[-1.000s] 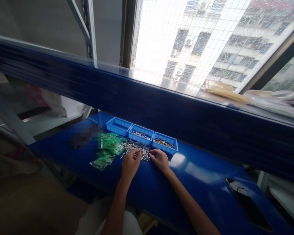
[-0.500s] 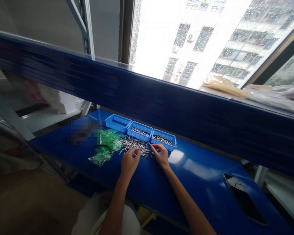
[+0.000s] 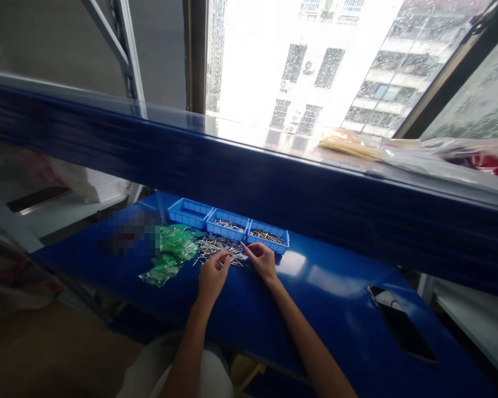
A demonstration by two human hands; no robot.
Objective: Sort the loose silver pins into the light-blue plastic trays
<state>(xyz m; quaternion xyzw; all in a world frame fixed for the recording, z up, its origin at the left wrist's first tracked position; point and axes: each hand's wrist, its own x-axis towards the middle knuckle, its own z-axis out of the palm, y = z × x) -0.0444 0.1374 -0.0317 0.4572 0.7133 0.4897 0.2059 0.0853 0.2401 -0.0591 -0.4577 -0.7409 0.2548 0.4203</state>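
A pile of thin metal pins (image 3: 218,247) lies on the blue table (image 3: 249,309). At the pile's near edge is my left hand (image 3: 212,276), thumb and fingers pinched together; anything between them is too small to make out. My right hand (image 3: 262,261) is at the pile's right side, pinching a thin metal pin (image 3: 243,245) between thumb and forefinger. Behind the pile stand three blue trays in a row. The left tray (image 3: 190,213) looks bare inside, the middle tray (image 3: 228,225) holds silvery pins, and the right tray (image 3: 269,236) holds darker, brassy pins.
Green plastic bags (image 3: 170,253) lie left of the pile, beside a blurred patch. A dark phone (image 3: 401,323) rests on the table at the right. A blue shelf beam (image 3: 249,171) crosses above the trays, with plastic bags (image 3: 423,157) on the shelf.
The view has turned slightly to the right, so the table and trays appear further left. Both hands keep nearly the same pinched poses around the pile.
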